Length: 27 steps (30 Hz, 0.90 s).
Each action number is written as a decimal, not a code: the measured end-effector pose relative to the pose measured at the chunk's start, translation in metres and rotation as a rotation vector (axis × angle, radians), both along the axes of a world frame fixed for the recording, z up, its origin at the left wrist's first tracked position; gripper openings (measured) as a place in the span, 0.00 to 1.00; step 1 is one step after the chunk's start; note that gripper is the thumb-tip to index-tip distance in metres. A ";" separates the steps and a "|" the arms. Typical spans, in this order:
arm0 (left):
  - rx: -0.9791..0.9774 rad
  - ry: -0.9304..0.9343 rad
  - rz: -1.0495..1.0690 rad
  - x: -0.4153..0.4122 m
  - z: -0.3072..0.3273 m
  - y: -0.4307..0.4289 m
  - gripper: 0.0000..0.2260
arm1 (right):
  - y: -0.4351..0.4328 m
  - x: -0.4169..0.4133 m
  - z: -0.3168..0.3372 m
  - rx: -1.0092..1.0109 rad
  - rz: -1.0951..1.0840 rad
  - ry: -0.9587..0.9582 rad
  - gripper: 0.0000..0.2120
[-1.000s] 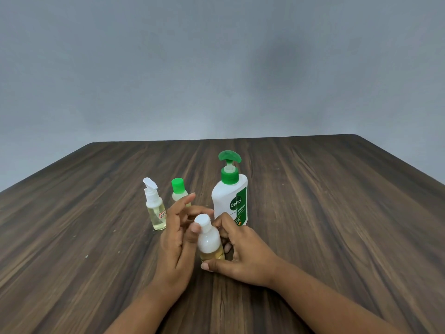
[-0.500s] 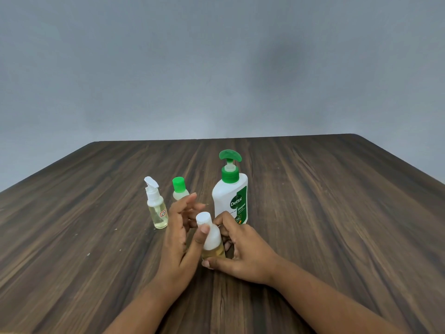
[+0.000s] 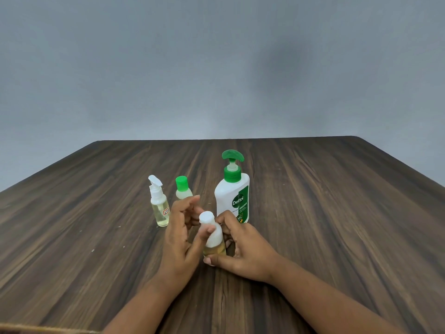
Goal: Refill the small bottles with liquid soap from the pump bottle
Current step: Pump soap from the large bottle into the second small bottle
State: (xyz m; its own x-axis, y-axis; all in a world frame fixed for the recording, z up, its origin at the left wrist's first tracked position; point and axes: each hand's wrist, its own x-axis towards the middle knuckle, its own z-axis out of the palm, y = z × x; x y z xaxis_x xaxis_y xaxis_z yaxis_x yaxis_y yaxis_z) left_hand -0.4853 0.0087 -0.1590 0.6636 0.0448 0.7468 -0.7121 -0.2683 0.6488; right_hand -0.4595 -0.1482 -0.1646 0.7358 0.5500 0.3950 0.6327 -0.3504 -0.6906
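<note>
A small white-capped bottle (image 3: pixel 214 236) with yellowish liquid at its bottom stands on the table between my hands. My right hand (image 3: pixel 243 251) grips its lower body from the right. My left hand (image 3: pixel 180 237) is beside it on the left, thumb tip touching the bottle's neck, fingers spread. Behind stands the white pump bottle (image 3: pixel 232 196) with a green pump head. Left of it are a small green-capped bottle (image 3: pixel 183 189), partly hidden by my left fingers, and a small clear spray bottle (image 3: pixel 159 206).
The dark wooden table (image 3: pixel 337 225) stretches wide to the right, left and back. A grey wall rises behind the far edge.
My left thumb slid from the cap down to the bottle's neck and the fingers opened a little. The bottle tilted slightly. My right hand kept its grip.
</note>
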 end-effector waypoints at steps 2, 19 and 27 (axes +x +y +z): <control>0.014 -0.016 0.024 0.000 0.000 0.000 0.15 | 0.000 0.000 0.000 -0.002 0.002 -0.003 0.22; 0.031 -0.023 0.093 0.002 -0.001 0.000 0.18 | 0.001 0.001 -0.002 0.011 0.003 -0.010 0.22; -0.030 -0.021 0.096 0.002 -0.002 0.000 0.20 | 0.003 -0.001 -0.003 -0.027 -0.021 -0.081 0.23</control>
